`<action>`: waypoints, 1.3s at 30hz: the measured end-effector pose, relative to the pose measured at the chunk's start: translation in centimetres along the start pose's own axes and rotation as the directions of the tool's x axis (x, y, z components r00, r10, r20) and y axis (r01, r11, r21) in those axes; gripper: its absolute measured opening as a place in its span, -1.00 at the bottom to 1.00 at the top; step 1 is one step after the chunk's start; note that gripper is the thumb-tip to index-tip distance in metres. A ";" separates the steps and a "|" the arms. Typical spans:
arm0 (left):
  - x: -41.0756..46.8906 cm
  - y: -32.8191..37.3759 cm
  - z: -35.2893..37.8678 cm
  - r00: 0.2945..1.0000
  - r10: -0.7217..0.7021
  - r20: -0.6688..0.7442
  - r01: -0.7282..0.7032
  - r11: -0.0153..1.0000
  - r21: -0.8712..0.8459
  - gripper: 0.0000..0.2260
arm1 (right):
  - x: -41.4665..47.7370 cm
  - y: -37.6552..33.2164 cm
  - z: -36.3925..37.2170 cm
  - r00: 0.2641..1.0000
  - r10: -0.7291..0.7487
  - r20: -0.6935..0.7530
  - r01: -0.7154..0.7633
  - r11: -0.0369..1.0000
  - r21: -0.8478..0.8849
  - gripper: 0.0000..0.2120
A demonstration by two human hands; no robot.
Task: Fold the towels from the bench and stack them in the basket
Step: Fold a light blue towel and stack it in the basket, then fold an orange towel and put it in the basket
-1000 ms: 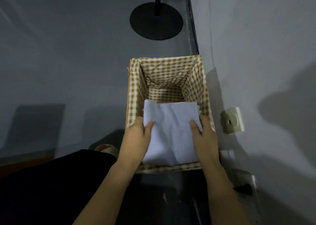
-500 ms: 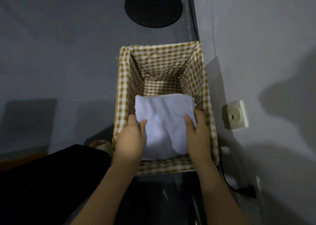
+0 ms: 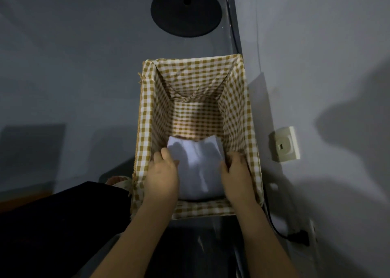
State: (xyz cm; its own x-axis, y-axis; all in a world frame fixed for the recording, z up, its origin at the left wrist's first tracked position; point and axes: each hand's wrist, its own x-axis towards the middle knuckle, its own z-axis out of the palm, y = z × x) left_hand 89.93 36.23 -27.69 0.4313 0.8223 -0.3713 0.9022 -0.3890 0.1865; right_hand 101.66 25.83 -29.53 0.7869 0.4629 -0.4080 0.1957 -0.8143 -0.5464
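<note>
Basket: a rectangular basket (image 3: 145, 117) with a yellow and white checked lining stands on the grey floor, close to the wall on the right.
Towel: a white folded towel (image 3: 198, 168) sits inside the basket, at the near end (its middle sags a little).
Left hand: the left hand (image 3: 163, 176) grips the left edge of the towel, inside the basket.
Right hand: the right hand (image 3: 237, 172) grips the right edge, beside the right lining.
Stand: a round black base (image 3: 186, 13) is on the floor beyond the basket.
Wall: a white socket (image 3: 283, 144) and a black cable (image 3: 274, 222).
</note>
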 end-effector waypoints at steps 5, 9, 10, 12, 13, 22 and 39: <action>-0.4 -0.6 0.2 0.996 0.091 0.005 -0.091 0.996 -0.003 -0.66 | -0.9 -0.5 -0.6 0.993 -0.119 -0.005 0.117 0.979 -0.169 -0.80; -1.2 -0.9 -0.9 0.977 0.212 -0.026 -0.212 0.977 -0.005 -0.69 | -2.0 -2.2 -1.2 0.981 -0.194 0.001 0.189 0.953 -0.236 -0.79; -1.4 -0.9 -1.4 0.969 0.243 -0.047 -0.244 0.970 0.005 -0.70 | -2.3 -2.7 -1.5 0.976 -0.217 -0.003 0.210 0.946 -0.248 -0.79; -1.9 -1.1 -2.7 0.949 0.297 -0.102 -0.298 0.954 0.003 -0.75 | -2.8 -4.0 -2.1 0.964 -0.267 -0.005 0.256 0.929 -0.267 -0.78; -2.1 -1.2 -3.5 0.941 0.316 -0.121 -0.320 0.947 -0.010 -0.77 | -3.1 -4.8 -2.5 0.957 -0.292 -0.003 0.280 0.920 -0.274 -0.77; -4.3 -6.3 -13.4 0.839 0.406 -0.361 -0.422 0.906 0.040 -0.81 | -8.1 -13.4 -3.4 0.792 -0.610 -0.024 0.587 0.771 -0.247 -0.49; -24.0 -34.3 -24.4 0.725 -0.230 -0.649 0.218 0.971 -0.100 -0.81 | -29.7 -33.8 7.6 0.246 -0.922 0.301 0.969 0.246 -0.038 -0.74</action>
State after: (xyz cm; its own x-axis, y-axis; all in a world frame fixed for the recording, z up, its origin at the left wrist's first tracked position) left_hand 48.39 39.95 -3.02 0.0999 0.9553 0.2783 0.9688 -0.1571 0.1915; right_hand 67.16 42.29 -4.50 -0.1630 0.9694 0.1835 0.8328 0.2349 -0.5013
